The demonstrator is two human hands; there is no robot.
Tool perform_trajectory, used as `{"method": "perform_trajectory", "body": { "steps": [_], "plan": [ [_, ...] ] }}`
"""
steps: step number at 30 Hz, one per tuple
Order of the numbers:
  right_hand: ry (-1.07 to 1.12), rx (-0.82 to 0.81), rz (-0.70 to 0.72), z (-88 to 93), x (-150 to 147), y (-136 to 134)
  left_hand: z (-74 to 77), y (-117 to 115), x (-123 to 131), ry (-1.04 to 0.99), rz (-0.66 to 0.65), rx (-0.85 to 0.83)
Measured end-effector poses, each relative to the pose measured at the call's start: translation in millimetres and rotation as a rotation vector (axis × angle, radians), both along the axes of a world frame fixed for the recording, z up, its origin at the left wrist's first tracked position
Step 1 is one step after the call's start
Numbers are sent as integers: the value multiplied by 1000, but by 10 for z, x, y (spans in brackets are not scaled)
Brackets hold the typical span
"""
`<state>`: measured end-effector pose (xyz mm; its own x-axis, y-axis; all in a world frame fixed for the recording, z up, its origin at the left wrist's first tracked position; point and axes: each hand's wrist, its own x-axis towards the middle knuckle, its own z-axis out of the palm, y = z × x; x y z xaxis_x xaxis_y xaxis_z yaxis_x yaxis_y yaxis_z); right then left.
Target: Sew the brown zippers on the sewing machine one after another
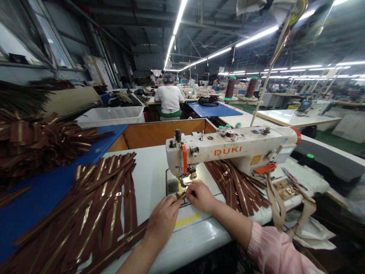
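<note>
My left hand point(162, 220) and my right hand point(201, 196) meet at the front of a white DUKI industrial sewing machine point(228, 150), close to its lit needle area. Between my fingertips I pinch a narrow strip that looks like the end of a brown zipper point(181, 196); the presser foot is partly hidden by my fingers. A brown zipper with brass teeth point(125, 239) runs under my left wrist. A loose heap of similar zippers point(94, 205) lies to the left, and another point(236, 186) lies behind the machine's arm.
A blue-topped table point(62, 177) holds a large bundle of zippers point(34, 140) at far left. Scissors point(293, 179) and a tray of small metal parts point(285, 189) lie right of the machine. Beige straps point(276, 201) hang there. A co-worker point(169, 99) sits beyond.
</note>
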<state>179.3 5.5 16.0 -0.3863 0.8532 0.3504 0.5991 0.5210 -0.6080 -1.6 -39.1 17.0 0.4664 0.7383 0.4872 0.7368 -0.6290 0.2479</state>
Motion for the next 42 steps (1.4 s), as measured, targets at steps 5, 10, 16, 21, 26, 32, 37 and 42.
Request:
{"method": "perform_trajectory", "body": {
  "steps": [5, 10, 16, 21, 26, 32, 37, 42],
  "plan": [
    [-29, 0, 11, -3, 1, 9, -31, 9, -10, 97, 24, 10],
    [-55, 18, 19, 6, -3, 7, -23, 3, -9, 151, 25, 0],
    [-81, 45, 9, -11, -7, 0, 75, -1, 24, 145, 29, -123],
    [-102, 77, 40, 4, -20, 30, 255, -10, 43, 76, -11, -315],
    [-91, 76, 96, 27, -28, 64, 301, -34, 46, 29, -47, -413],
    [-95, 75, 84, 7, -22, 89, 209, -110, 83, 33, -11, -350],
    [-96, 69, 84, -2, -11, 106, 219, -142, 121, 85, -24, -319],
    [-101, 52, 70, 10, -9, 100, 243, -128, 149, 150, -27, -277]
  ]
}}
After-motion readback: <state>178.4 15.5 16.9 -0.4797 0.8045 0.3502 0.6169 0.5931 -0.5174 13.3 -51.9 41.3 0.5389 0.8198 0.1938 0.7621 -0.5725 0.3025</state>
